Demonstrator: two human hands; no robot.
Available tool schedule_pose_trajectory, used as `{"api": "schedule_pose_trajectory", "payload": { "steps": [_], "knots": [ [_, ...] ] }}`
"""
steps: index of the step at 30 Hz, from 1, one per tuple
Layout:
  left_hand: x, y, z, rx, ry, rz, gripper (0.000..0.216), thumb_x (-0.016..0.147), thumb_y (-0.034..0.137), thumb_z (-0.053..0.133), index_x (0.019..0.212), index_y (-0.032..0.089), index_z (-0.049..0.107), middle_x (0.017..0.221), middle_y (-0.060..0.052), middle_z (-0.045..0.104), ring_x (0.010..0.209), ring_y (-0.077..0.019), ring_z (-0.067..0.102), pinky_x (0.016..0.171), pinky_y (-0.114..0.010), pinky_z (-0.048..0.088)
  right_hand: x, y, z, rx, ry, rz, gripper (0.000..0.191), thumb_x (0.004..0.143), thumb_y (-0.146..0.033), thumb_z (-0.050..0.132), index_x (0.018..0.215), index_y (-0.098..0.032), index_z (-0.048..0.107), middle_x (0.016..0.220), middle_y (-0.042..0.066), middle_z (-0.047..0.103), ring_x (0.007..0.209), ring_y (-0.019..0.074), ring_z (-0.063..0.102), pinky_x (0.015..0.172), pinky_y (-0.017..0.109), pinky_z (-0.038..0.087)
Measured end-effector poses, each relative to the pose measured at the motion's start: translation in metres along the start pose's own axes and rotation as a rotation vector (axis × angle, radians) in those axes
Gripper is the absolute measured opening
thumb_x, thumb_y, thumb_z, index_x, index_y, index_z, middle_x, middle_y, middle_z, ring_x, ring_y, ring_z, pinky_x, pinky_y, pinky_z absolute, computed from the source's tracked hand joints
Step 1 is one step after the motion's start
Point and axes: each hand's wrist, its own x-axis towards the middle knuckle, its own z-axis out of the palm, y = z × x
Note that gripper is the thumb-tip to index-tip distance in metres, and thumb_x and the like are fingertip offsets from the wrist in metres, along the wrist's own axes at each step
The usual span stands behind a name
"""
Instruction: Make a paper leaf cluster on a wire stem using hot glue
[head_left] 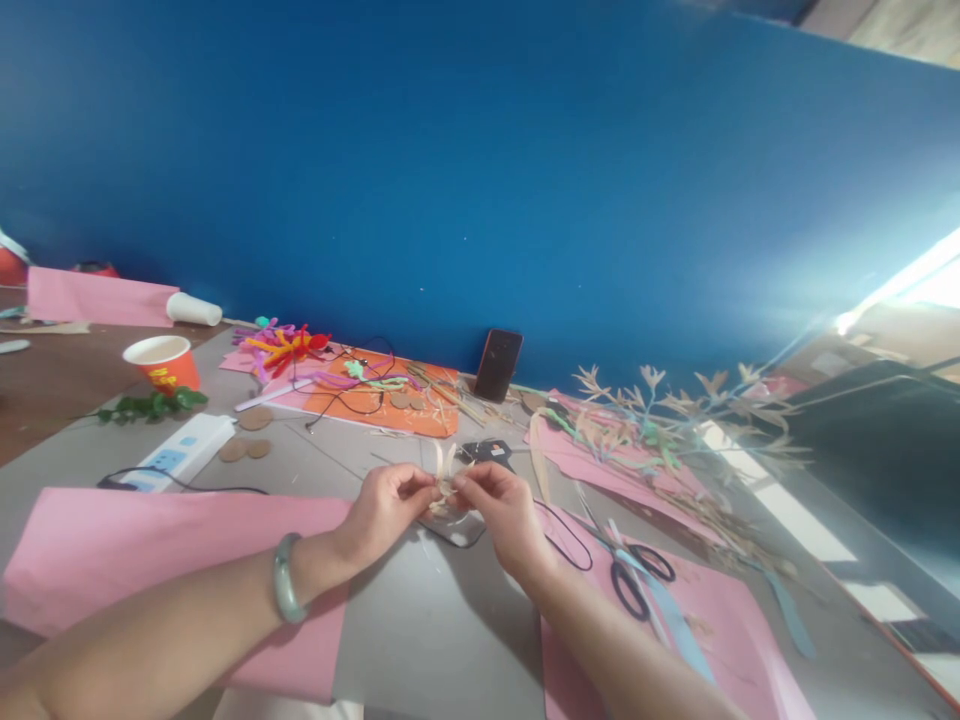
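Observation:
Over the middle of the grey table, my left hand and my right hand come close together with fingertips pinched. Between them is a small pale bunch of straw-like strips, gripped from both sides, its thin ends fanning upward. The fingers partly hide its lower part. A jade-green bangle circles my left wrist. Just behind the hands lies a black tool, perhaps a glue gun, partly covered. Black-handled scissors rest on pink paper to the right of my right forearm.
A white power strip, an orange-red paper cup and green leaves stand left. Against the blue wall leans a phone. Colourful pipe cleaners lie near an orange sheet; dried-leaf branches spread right.

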Motion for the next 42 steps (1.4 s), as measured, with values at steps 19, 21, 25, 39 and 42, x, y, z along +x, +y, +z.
{"api": "schedule_pose_trajectory", "payload": {
  "steps": [19, 21, 25, 39, 42],
  "knots": [
    [-0.0024, 0.0005, 0.0009, 0.03, 0.012, -0.006, 0.02, 0.076, 0.034, 0.067, 0.077, 0.014, 0.068, 0.069, -0.006, 0.073, 0.061, -0.018, 0.068, 0.056, -0.023, 0.049, -0.0008, -0.0009, 0.0022, -0.025, -0.008, -0.025, 0.024, 0.066, -0.036, 0.078, 0.064, -0.018, 0.062, 0.05, -0.003, 0.062, 0.047, 0.0121, 0.057, 0.054, 0.025, 0.045],
    [-0.0023, 0.0009, 0.001, 0.042, 0.016, -0.006, 0.021, 0.076, 0.035, 0.068, 0.076, 0.014, 0.067, 0.068, -0.005, 0.073, 0.061, -0.018, 0.067, 0.056, -0.023, 0.049, -0.0007, -0.0007, 0.0026, -0.03, 0.0, -0.022, 0.024, 0.066, -0.036, 0.078, 0.064, -0.018, 0.062, 0.05, -0.003, 0.062, 0.047, 0.0124, 0.057, 0.053, 0.025, 0.045],
    [-0.0017, 0.0014, 0.001, 0.041, 0.015, -0.008, 0.022, 0.075, 0.036, 0.068, 0.075, 0.014, 0.067, 0.066, -0.004, 0.072, 0.061, -0.0181, 0.068, 0.055, -0.023, 0.049, -0.0013, -0.0007, 0.0031, -0.04, -0.004, -0.016, 0.026, 0.066, -0.039, 0.078, 0.064, -0.019, 0.061, 0.05, -0.003, 0.062, 0.047, 0.0132, 0.058, 0.054, 0.026, 0.046],
    [-0.0015, 0.003, -0.0003, 0.009, -0.042, 0.019, 0.031, 0.077, 0.042, 0.067, 0.088, 0.013, 0.071, 0.076, -0.008, 0.075, 0.065, -0.0194, 0.069, 0.058, -0.024, 0.051, -0.0014, 0.0005, 0.0034, -0.001, -0.019, -0.007, 0.033, 0.062, -0.045, 0.08, 0.064, -0.019, 0.061, 0.052, -0.003, 0.062, 0.045, 0.0123, 0.057, 0.049, 0.025, 0.046],
    [-0.0013, 0.0048, -0.0006, 0.036, -0.045, 0.03, 0.027, 0.078, 0.04, 0.066, 0.083, 0.014, 0.072, 0.074, -0.006, 0.074, 0.065, -0.0187, 0.068, 0.057, -0.023, 0.05, -0.0015, 0.0002, 0.0036, 0.009, -0.021, 0.004, 0.031, 0.063, -0.043, 0.08, 0.064, -0.018, 0.061, 0.054, -0.003, 0.063, 0.045, 0.0115, 0.056, 0.05, 0.024, 0.045]
  ]
}}
